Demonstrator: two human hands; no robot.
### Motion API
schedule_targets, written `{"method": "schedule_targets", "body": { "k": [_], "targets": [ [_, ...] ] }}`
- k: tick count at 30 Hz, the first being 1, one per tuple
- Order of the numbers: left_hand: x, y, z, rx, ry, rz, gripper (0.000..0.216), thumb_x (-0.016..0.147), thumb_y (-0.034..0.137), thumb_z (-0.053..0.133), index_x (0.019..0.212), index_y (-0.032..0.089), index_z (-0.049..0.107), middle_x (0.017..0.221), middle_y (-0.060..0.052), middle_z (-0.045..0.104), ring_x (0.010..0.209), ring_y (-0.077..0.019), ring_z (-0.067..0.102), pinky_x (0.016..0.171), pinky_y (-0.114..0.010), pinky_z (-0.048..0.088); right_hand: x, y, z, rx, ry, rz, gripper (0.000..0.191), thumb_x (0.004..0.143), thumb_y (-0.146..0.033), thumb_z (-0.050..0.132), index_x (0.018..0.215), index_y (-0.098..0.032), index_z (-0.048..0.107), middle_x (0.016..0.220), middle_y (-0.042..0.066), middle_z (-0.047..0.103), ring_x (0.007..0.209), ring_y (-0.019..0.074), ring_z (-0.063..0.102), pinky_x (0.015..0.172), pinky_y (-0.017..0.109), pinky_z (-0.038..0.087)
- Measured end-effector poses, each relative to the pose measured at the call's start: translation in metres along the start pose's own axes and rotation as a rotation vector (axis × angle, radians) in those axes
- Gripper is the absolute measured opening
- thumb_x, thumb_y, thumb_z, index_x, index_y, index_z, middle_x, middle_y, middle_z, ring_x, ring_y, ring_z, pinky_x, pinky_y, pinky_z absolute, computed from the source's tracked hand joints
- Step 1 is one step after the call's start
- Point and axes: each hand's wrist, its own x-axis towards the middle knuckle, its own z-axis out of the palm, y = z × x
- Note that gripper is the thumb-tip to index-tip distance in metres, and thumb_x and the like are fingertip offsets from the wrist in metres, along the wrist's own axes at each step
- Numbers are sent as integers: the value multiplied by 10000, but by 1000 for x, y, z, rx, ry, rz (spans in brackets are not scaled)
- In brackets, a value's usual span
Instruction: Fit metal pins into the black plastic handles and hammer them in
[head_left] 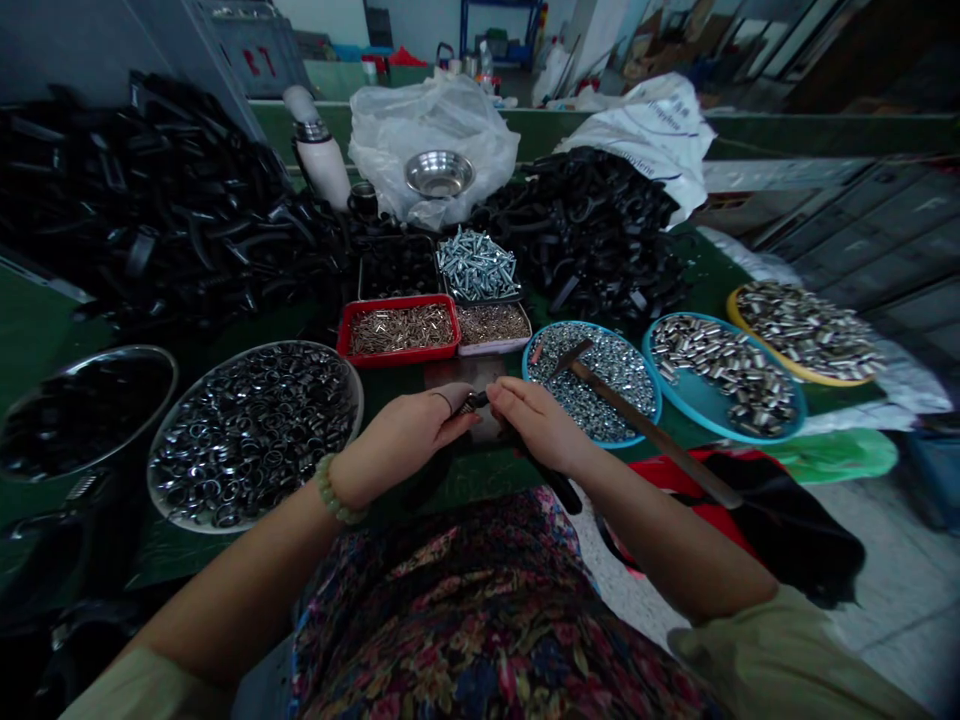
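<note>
My left hand (405, 440), with a bead bracelet on its wrist, is closed in a pinch on a small ribbed metal piece (470, 403). Facing it, my right hand (540, 420) has its fingers closed around a black handle-like part (559, 488), whose lower end sticks out beneath the palm. A short dark tip (481, 398) shows between the two hands; whether it belongs to the black part is hidden by the fingers. Both hands are just above a flat metal plate (491, 425) on the green table. A hammer (645, 425) rests across the blue tray (654, 415) of small metal pieces, right of my right hand.
A round tray (358, 400) of black rings lies left. Ahead are a red tray (345, 352) of small pins, bolts (478, 265), and black part heaps (187, 220) (600, 230). Another blue tray (709, 408) and a yellow tray (840, 380) hold metal sleeves at right.
</note>
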Motion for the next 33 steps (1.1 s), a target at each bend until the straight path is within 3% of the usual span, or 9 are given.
{"method": "schedule_targets", "body": {
  "k": [4, 10, 15, 17, 19, 21, 23, 27, 33],
  "targets": [
    [2, 1, 0, -3, -45, 30, 368, 936, 463, 406, 1024, 171, 611, 818, -65, 680, 700, -189, 643, 671, -279, 468, 0, 1, 13, 65, 37, -10, 408, 935, -498, 391, 661, -197, 428, 616, -44, 394, 582, 101, 395, 529, 239, 313],
    [6, 13, 16, -142, 111, -38, 305, 950, 398, 399, 1080, 186, 576, 940, -71, 676, 847, -212, 654, 756, -307, 489, -9, 19, 57, 335, 450, -1, 388, 943, -526, 357, 713, -220, 420, 660, -34, 396, 598, 120, 403, 549, 250, 360],
    [-5, -2, 5, -298, 239, -19, 322, 913, 322, 500, 1214, 208, 482, 1041, -51, 642, 888, -180, 638, 791, -297, 511, 35, 31, 33, 191, 232, -140, 504, 974, -544, 198, 799, -202, 524, 752, 10, 536, 721, 151, 510, 674, 282, 422],
    [-11, -11, -1, -291, 379, 19, 402, 886, 284, 548, 1264, 221, 427, 1118, -50, 607, 950, -168, 618, 849, -296, 507, 76, 32, 16, -64, 134, -209, 529, 992, -489, 160, 906, -184, 583, 863, 45, 605, 840, 174, 548, 781, 315, 423],
    [-14, -16, 3, -139, 472, 35, 350, 883, 260, 548, 1218, 215, 459, 1094, -56, 591, 967, -178, 597, 883, -321, 496, 121, 30, 6, -487, 71, -269, 418, 980, -433, 317, 940, -162, 633, 974, 85, 636, 965, 213, 529, 872, 362, 379],
    [-11, -15, 18, 77, 411, 65, 252, 900, 224, 499, 1151, 201, 510, 1002, -62, 587, 934, -197, 582, 856, -342, 496, 160, 28, 7, -886, -20, -318, 289, 922, -352, 488, 986, -129, 660, 1089, 141, 634, 1060, 268, 485, 898, 406, 336],
    [-4, -9, 40, 249, 248, 122, 272, 902, 168, 449, 1162, 188, 527, 936, -71, 581, 892, -216, 569, 795, -347, 499, 187, 26, 14, -1116, -112, -349, 232, 879, -246, 546, 1010, -98, 668, 1116, 181, 636, 1080, 297, 467, 885, 423, 316],
    [13, -8, 58, 277, 44, 193, 368, 872, 122, 442, 1221, 198, 528, 1006, -84, 598, 899, -216, 564, 776, -323, 490, 201, 28, 26, -1186, -181, -379, 229, 873, -115, 472, 973, -99, 677, 1034, 172, 672, 1032, 279, 482, 871, 421, 290],
    [79, -91, -6, 244, 259, -123, 318, 890, 162, 407, 1135, 149, 610, 1060, -117, 653, 988, -233, 579, 936, -368, 434, 194, 34, 19, -1070, -133, -411, 223, 886, -185, 467, 1031, -135, 629, 1108, 136, 643, 1045, 276, 487, 873, 417, 298]
  ]
}}
